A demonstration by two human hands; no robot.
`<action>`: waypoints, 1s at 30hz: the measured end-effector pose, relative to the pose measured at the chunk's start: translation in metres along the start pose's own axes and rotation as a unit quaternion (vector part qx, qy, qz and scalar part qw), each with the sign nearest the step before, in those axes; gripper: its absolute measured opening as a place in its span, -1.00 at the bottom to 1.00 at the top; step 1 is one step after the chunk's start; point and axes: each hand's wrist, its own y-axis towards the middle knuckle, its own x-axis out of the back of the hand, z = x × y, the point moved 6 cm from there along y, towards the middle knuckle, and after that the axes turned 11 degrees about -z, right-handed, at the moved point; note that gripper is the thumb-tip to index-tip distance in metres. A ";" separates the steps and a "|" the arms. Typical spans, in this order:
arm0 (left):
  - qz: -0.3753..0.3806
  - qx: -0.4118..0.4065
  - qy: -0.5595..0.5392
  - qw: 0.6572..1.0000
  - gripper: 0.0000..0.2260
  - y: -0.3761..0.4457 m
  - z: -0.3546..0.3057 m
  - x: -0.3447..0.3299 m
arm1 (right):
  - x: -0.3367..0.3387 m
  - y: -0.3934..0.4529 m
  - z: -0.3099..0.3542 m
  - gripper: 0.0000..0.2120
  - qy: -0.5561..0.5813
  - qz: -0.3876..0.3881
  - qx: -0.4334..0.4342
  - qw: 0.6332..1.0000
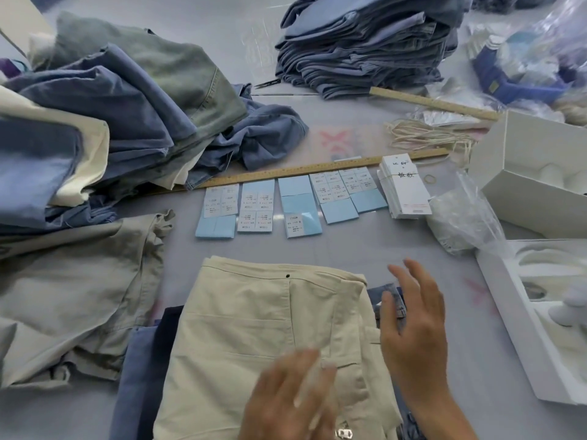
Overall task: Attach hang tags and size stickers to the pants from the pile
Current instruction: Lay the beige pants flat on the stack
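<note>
This is a garment finishing workroom. Beyond the right hand point(413, 325) on the grey desk point(349, 249) lie rows of size stickers point(292, 201), a stack of hang tags point(405, 188), tag strings point(425, 134) and a long ruler point(286, 171). Far beyond it rises a folded stack of jeans point(365, 49), with a loose pile of pants point(111, 106) off to its left.
</note>
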 end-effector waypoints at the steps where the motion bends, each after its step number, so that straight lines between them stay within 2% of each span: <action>1: 0.006 0.010 0.031 0.999 -0.65 0.012 0.021 -0.002 | -0.005 -0.002 0.015 -0.59 -0.004 0.007 0.051 0.999; 2: 0.033 0.043 0.079 0.995 -0.60 0.020 0.045 -0.008 | -0.016 -0.011 0.025 -0.53 -0.023 0.046 0.095 0.994; 4: 0.103 0.150 0.173 0.968 -0.49 0.018 0.105 -0.015 | -0.047 -0.037 0.027 -0.44 -0.092 0.196 0.143 0.966; 5: 0.122 0.201 0.202 0.951 -0.41 0.010 0.131 -0.016 | -0.062 -0.051 0.017 -0.42 -0.129 0.262 0.134 0.947; 7: 0.143 0.259 0.239 0.925 -0.28 -0.014 0.164 -0.021 | -0.073 -0.069 -0.004 -0.42 -0.149 0.317 0.101 0.931; 10: 0.105 0.260 0.247 0.928 -0.38 -0.034 0.174 -0.031 | -0.075 -0.063 -0.009 -0.45 -0.123 0.300 0.093 0.942; 16: 0.012 0.238 0.263 0.935 -0.45 -0.033 0.173 -0.038 | -0.079 -0.053 -0.004 -0.32 -0.121 0.220 0.105 0.962; 19: -0.015 0.218 0.263 0.940 -0.51 -0.034 0.178 -0.040 | -0.081 -0.049 0.001 -0.43 -0.114 0.194 0.121 0.967; 23: -0.024 0.208 0.273 0.939 -0.56 -0.040 0.183 -0.043 | -0.084 -0.045 0.006 -0.34 -0.102 0.173 0.156 0.967; 30: -0.036 0.202 0.259 0.944 -0.59 -0.037 0.179 -0.041 | -0.088 -0.048 0.014 -0.34 -0.108 0.148 0.187 0.965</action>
